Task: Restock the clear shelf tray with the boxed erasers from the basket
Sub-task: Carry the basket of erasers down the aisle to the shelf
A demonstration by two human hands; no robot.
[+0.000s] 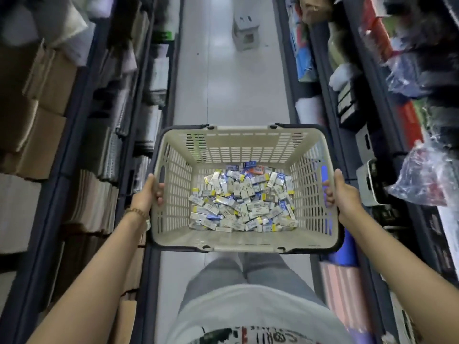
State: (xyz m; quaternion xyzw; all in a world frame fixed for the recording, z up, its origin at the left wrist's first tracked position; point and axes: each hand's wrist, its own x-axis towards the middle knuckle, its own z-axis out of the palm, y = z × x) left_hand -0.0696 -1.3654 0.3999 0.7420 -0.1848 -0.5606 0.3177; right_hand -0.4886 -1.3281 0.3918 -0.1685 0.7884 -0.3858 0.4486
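I carry a beige slatted plastic basket in front of me over the aisle floor. Its bottom is covered with a loose heap of small boxed erasers, white with blue and yellow ends. My left hand grips the basket's left rim, fingers curled over the edge. My right hand grips the right rim the same way. The basket's dark handles are folded down along the rim. No clear shelf tray can be made out in this view.
Dark shelving lines both sides of a narrow aisle: cardboard boxes and stacked paper goods on the left, bagged and boxed stock on the right. A small grey step stool stands on the pale floor ahead.
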